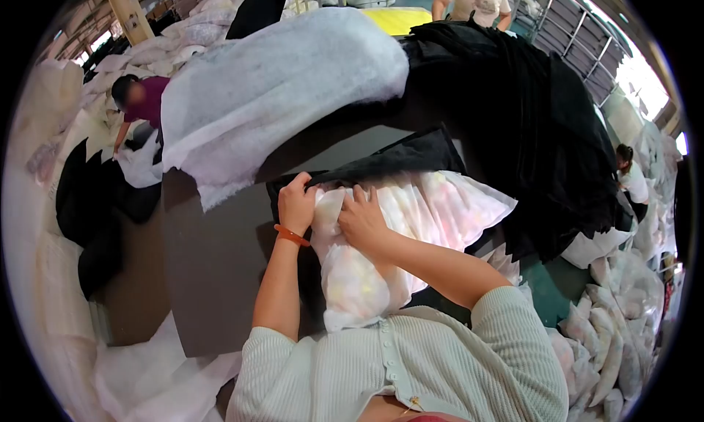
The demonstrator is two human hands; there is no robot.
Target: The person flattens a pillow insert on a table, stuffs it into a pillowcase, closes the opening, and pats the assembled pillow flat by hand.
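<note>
Head view: the stuffed white bag [455,209] lies on the bench [213,268] right in front of your chest, on top of black fabric [411,156] that shows past it on the left and at the near side. Bag is soft and lumpy, with pale coloured filling showing through.

Key relation: most of the bag's bulk runs off to the right of both your hands, out to a corner at far right. Its long axis goes roughly left-right, with the right end a bit farther out. One fat lobe drops from the left end back toward your shirt [440,363]. The fabric's folded edge runs along the bag's far side, slanting up and away to the right. Can't tell how much of the bag sits under that fold.

Left hand [297,202], orange bangle [291,236] at the wrist: at the bag's far-left corner, fingers drawn in, closed on the fabric edge. Right hand [361,218]: on top of the bag, just right of the left one, part open, fingers bent and spread, tips pressed into the bag near the fold. Can't see it pinching anything. It's the nearer one to the bulk; the left is nearer the fold's left end.
</note>
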